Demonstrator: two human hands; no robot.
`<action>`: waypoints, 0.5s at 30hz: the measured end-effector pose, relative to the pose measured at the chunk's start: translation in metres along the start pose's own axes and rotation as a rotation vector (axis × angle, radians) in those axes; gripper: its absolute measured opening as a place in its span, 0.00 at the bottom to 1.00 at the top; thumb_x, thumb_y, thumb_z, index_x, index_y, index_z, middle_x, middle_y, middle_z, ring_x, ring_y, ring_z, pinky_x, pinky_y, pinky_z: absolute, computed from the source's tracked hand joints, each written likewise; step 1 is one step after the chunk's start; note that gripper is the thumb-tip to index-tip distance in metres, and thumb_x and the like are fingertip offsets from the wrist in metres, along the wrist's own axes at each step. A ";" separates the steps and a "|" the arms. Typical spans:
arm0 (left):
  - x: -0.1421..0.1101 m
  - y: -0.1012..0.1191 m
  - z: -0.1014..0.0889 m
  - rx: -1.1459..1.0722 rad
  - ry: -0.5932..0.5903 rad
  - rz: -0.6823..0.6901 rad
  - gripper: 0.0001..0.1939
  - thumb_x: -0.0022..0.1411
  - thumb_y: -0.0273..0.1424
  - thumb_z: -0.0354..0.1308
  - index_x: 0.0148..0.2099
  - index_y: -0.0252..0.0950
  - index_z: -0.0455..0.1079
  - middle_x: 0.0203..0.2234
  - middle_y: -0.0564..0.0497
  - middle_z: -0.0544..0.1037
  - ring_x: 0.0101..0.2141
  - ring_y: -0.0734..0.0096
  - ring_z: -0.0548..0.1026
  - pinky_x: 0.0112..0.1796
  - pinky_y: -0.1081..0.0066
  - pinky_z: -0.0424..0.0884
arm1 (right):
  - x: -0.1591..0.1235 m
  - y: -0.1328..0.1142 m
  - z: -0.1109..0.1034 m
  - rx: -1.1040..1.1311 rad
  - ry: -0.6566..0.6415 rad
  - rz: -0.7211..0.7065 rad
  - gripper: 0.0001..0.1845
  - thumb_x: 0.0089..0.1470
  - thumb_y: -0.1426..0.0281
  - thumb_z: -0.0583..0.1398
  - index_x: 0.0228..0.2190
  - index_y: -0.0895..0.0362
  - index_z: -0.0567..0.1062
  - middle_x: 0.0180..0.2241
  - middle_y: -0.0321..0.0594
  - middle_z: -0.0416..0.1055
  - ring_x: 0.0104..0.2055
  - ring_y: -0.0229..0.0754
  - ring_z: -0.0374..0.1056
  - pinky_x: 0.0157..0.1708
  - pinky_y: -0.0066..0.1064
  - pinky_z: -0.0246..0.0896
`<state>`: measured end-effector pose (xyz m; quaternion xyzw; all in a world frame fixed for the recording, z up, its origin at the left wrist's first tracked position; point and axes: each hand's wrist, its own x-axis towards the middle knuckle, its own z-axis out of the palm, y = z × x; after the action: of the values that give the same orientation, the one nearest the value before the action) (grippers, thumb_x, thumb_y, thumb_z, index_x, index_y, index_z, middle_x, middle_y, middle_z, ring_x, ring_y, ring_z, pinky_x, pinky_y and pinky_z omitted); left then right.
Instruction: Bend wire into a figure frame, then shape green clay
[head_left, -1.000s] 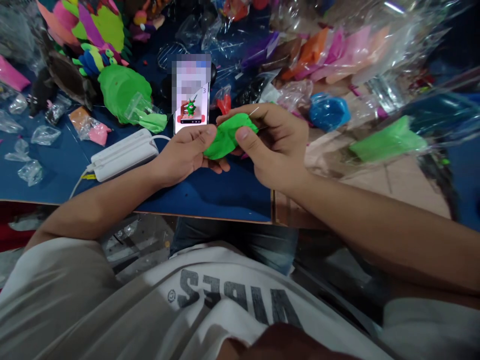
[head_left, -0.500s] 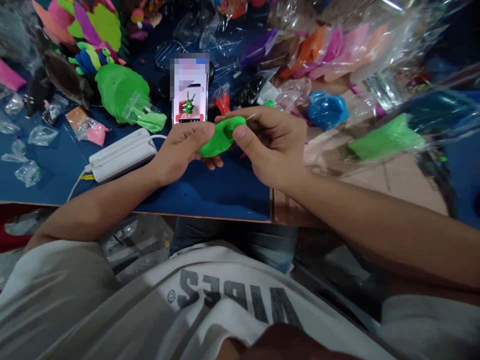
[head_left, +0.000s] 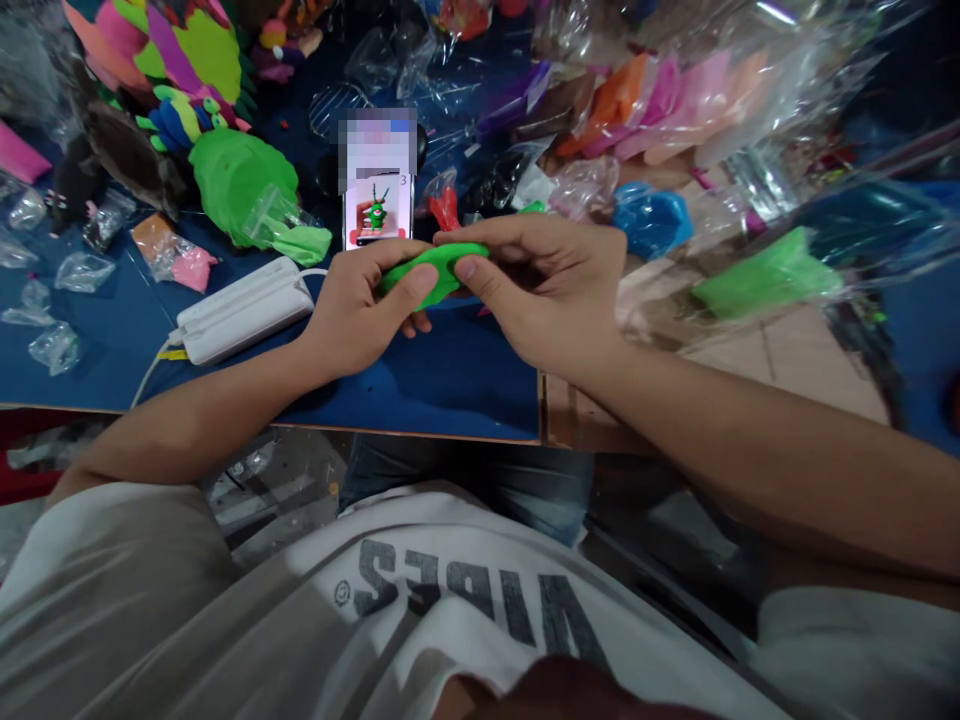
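Note:
A flattened piece of bright green modelling clay (head_left: 442,272) is pinched between both hands above the front of the blue table. My left hand (head_left: 356,305) is closed on its left side, thumb on top and fingers underneath. On the right side, my right hand (head_left: 551,285) grips the clay between thumb and fingers. Just behind the hands stands a phone (head_left: 379,205), its screen showing a green figure with antennae. Parts of the fingers under the clay are hidden.
Left of the hands lies a white power strip (head_left: 244,312) with a cable. A large green clay mass (head_left: 244,185) and coloured clay figures sit at the back left. Bagged clay, including a blue lump (head_left: 652,220) and a green pack (head_left: 772,275), covers the right. The table edge is close to my body.
My left thumb has slid inward over the clay, and the left hand wraps further round it. The clay's outline looks flatter and more level; the right hand has shifted only slightly.

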<state>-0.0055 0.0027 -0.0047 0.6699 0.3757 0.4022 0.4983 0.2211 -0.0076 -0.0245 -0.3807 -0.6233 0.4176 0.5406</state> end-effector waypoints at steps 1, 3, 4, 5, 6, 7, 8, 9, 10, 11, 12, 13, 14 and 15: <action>0.001 -0.002 -0.001 -0.073 0.019 0.007 0.30 0.73 0.59 0.75 0.55 0.37 0.86 0.34 0.49 0.90 0.27 0.68 0.88 0.27 0.72 0.84 | 0.002 0.003 -0.001 -0.013 0.032 -0.014 0.20 0.71 0.44 0.75 0.50 0.44 0.91 0.44 0.39 0.92 0.43 0.52 0.89 0.44 0.46 0.91; 0.004 -0.005 -0.002 -0.152 0.068 0.022 0.29 0.72 0.57 0.77 0.58 0.37 0.86 0.42 0.47 0.92 0.34 0.64 0.92 0.33 0.68 0.91 | 0.005 0.009 -0.003 -0.012 0.098 -0.066 0.19 0.71 0.45 0.75 0.50 0.44 0.90 0.44 0.38 0.92 0.43 0.49 0.89 0.43 0.44 0.91; 0.005 -0.007 -0.002 -0.149 0.095 0.035 0.29 0.73 0.57 0.77 0.58 0.38 0.87 0.44 0.47 0.92 0.38 0.61 0.94 0.37 0.66 0.93 | 0.007 0.012 -0.003 0.004 0.120 -0.105 0.18 0.71 0.47 0.76 0.51 0.44 0.89 0.45 0.38 0.93 0.43 0.48 0.89 0.43 0.42 0.90; 0.006 -0.009 -0.003 -0.124 0.119 0.050 0.28 0.73 0.57 0.76 0.58 0.38 0.88 0.46 0.46 0.93 0.42 0.59 0.94 0.40 0.63 0.95 | 0.008 0.015 -0.003 0.022 0.131 -0.146 0.17 0.71 0.49 0.76 0.53 0.44 0.89 0.46 0.38 0.93 0.44 0.48 0.89 0.44 0.41 0.90; 0.007 -0.010 -0.003 -0.090 0.143 0.062 0.29 0.72 0.57 0.77 0.57 0.38 0.88 0.48 0.46 0.93 0.45 0.57 0.94 0.43 0.61 0.96 | 0.008 0.016 -0.003 0.036 0.127 -0.176 0.17 0.71 0.50 0.77 0.54 0.45 0.89 0.48 0.38 0.93 0.47 0.48 0.90 0.46 0.42 0.91; 0.007 -0.012 -0.004 -0.065 0.155 0.071 0.29 0.71 0.58 0.78 0.57 0.38 0.89 0.50 0.46 0.93 0.48 0.54 0.94 0.44 0.59 0.97 | 0.008 0.018 -0.002 0.041 0.114 -0.189 0.18 0.71 0.51 0.77 0.55 0.45 0.88 0.50 0.39 0.93 0.49 0.49 0.90 0.49 0.43 0.91; 0.007 -0.013 -0.004 -0.049 0.163 0.074 0.30 0.70 0.58 0.79 0.57 0.38 0.89 0.51 0.45 0.93 0.50 0.52 0.94 0.45 0.58 0.97 | 0.007 0.018 -0.002 0.038 0.096 -0.188 0.19 0.71 0.50 0.77 0.55 0.45 0.88 0.51 0.39 0.92 0.51 0.51 0.90 0.52 0.46 0.91; 0.007 -0.013 -0.005 -0.034 0.170 0.071 0.32 0.69 0.59 0.79 0.57 0.37 0.89 0.52 0.44 0.93 0.50 0.51 0.94 0.44 0.57 0.97 | 0.005 0.019 -0.001 0.029 0.081 -0.176 0.19 0.71 0.49 0.76 0.55 0.45 0.88 0.52 0.39 0.92 0.53 0.52 0.90 0.53 0.48 0.91; 0.006 -0.013 -0.005 -0.016 0.171 0.063 0.32 0.69 0.59 0.79 0.58 0.37 0.89 0.51 0.44 0.93 0.49 0.51 0.94 0.44 0.57 0.97 | 0.003 0.019 -0.001 0.015 0.063 -0.154 0.20 0.71 0.47 0.76 0.54 0.45 0.88 0.51 0.40 0.91 0.54 0.54 0.90 0.54 0.50 0.92; 0.005 -0.012 -0.005 0.010 0.170 0.059 0.32 0.69 0.59 0.79 0.58 0.36 0.89 0.50 0.44 0.93 0.48 0.53 0.94 0.44 0.57 0.97 | 0.001 0.019 -0.001 0.000 0.045 -0.128 0.21 0.71 0.45 0.75 0.54 0.45 0.87 0.51 0.40 0.91 0.54 0.55 0.89 0.54 0.52 0.92; 0.003 -0.011 -0.006 0.046 0.173 0.063 0.32 0.71 0.59 0.78 0.58 0.37 0.89 0.48 0.44 0.93 0.46 0.55 0.93 0.44 0.58 0.96 | -0.001 0.020 -0.001 -0.013 0.027 -0.108 0.22 0.71 0.44 0.75 0.53 0.45 0.87 0.50 0.40 0.90 0.54 0.56 0.89 0.53 0.53 0.92; 0.002 -0.010 -0.006 0.088 0.181 0.077 0.30 0.72 0.59 0.77 0.58 0.38 0.89 0.47 0.45 0.93 0.43 0.57 0.93 0.44 0.60 0.94 | -0.002 0.021 -0.001 -0.024 0.009 -0.093 0.22 0.70 0.44 0.76 0.53 0.45 0.86 0.49 0.40 0.90 0.55 0.57 0.89 0.52 0.53 0.92; 0.001 -0.008 -0.007 0.136 0.190 0.093 0.29 0.73 0.58 0.76 0.58 0.39 0.90 0.46 0.46 0.94 0.42 0.59 0.92 0.43 0.61 0.92 | -0.002 0.022 -0.002 -0.035 -0.008 -0.080 0.22 0.70 0.44 0.76 0.52 0.45 0.85 0.49 0.41 0.90 0.55 0.57 0.89 0.51 0.53 0.92; 0.000 -0.007 -0.007 0.176 0.194 0.111 0.27 0.74 0.57 0.76 0.58 0.40 0.90 0.46 0.47 0.94 0.41 0.61 0.90 0.43 0.62 0.90 | -0.001 0.023 -0.002 -0.043 -0.023 -0.069 0.22 0.69 0.45 0.76 0.52 0.45 0.85 0.49 0.41 0.89 0.55 0.57 0.88 0.51 0.52 0.92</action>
<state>-0.0126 0.0066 -0.0100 0.6886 0.4184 0.4575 0.3761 0.2242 -0.0002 -0.0462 -0.3656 -0.6509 0.3895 0.5394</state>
